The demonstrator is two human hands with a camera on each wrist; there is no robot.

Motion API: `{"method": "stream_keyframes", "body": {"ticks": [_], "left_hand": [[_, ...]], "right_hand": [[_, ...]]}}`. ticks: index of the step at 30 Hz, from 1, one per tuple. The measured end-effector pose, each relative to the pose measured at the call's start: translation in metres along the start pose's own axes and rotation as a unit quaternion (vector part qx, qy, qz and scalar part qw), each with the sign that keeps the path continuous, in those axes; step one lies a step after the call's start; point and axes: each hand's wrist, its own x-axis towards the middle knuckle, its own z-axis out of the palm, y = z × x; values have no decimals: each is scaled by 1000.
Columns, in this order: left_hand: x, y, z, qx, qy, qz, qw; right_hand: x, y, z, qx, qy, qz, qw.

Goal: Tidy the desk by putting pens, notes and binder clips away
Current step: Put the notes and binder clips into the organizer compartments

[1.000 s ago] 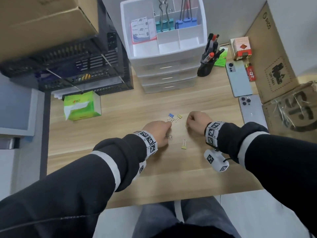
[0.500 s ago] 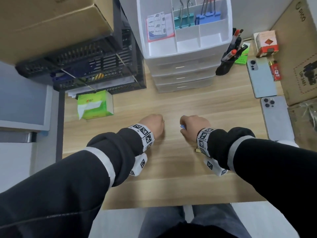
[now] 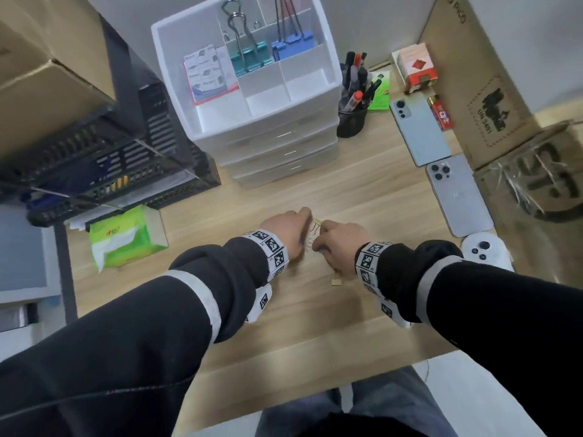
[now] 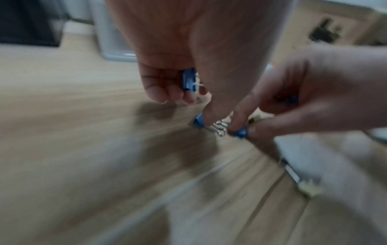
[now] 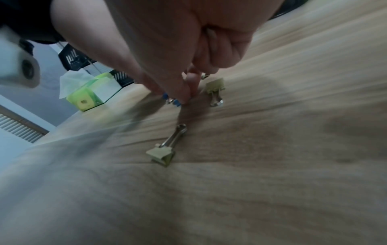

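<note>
My left hand (image 3: 285, 228) and right hand (image 3: 342, 241) meet at the middle of the wooden desk (image 3: 315, 326). In the left wrist view, my left hand (image 4: 209, 116) keeps one small blue binder clip (image 4: 188, 82) in its curled fingers. Its thumb and forefinger pinch a second blue clip (image 4: 199, 121) on the desk. My right hand (image 5: 184, 97) pinches another blue clip (image 5: 177, 102) against the wood. Two yellow clips lie loose: one (image 5: 214, 87) just beyond my right fingers, one (image 5: 162, 154) under my right wrist. The white drawer organizer (image 3: 252, 127) stands behind.
A black pen cup (image 3: 351, 118) stands right of the organizer. Two phones (image 3: 419, 130) (image 3: 457, 197) and a white controller (image 3: 482, 250) lie along the right side before cardboard boxes (image 3: 473, 89). A green tissue pack (image 3: 123, 241) and black crate (image 3: 94, 159) sit left.
My hands have drawn together over the small clips. The blue clip that lay bare on the desk a second ago is now under my fingers.
</note>
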Motion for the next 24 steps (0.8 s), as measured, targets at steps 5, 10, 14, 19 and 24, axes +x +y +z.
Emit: {"method": "stream_keyframes", "body": {"ticks": [5, 10, 14, 19, 24], "left_hand": [[1, -2, -1, 42, -12, 54, 998], [5, -3, 1, 65, -18, 48, 997], [2, -5, 6, 87, -27, 26, 996], [-2, -3, 11, 72, -51, -4, 996], [-4, -8, 18, 23, -86, -19, 996]], "right_hand": [[-4, 5, -7, 14, 6, 14, 1000], [0, 3, -7, 45, -10, 43, 998], [4, 5, -10, 133, -39, 91, 986], [12, 5, -21, 144, -69, 67, 985], [15, 3, -29, 169, -65, 106, 978]]}}
